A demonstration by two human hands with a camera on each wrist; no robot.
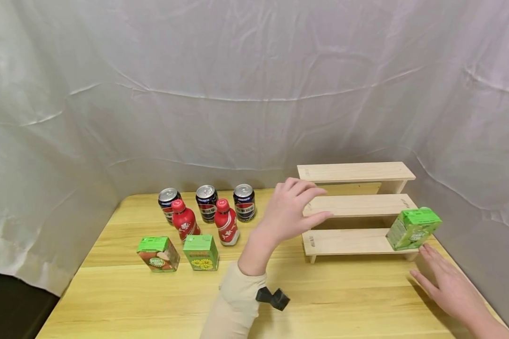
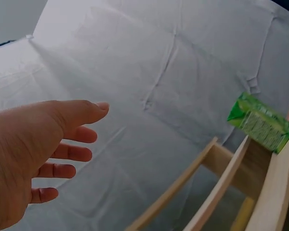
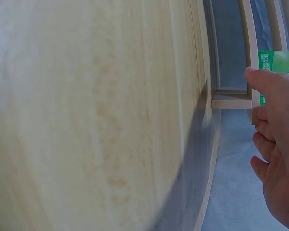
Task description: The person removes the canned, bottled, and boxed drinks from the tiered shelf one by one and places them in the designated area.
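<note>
A green juice carton (image 1: pixel 413 229) stands at the right end of the lowest board of a three-step wooden shelf (image 1: pixel 343 242). Beside that end is my right hand (image 1: pixel 451 285), its fingertips right at the board's corner below the carton and its thumb spread apart. The right wrist view shows the thumb by the board's front edge, with the hand covering part of the carton. My left hand (image 1: pixel 290 209) hovers at the shelf's left side, thumb and fingers apart. Nothing lies between them in the left wrist view, where the carton (image 2: pixel 261 122) appears tilted.
On the table's left half stand two juice cartons, one red-brown and green (image 1: pixel 159 254), one green with yellow flowers (image 1: pixel 201 254). Behind them are two red bottles (image 1: pixel 226 223) and three dark cola cans (image 1: pixel 244 202). Grey cloth (image 1: pixel 237 132) hangs around the table.
</note>
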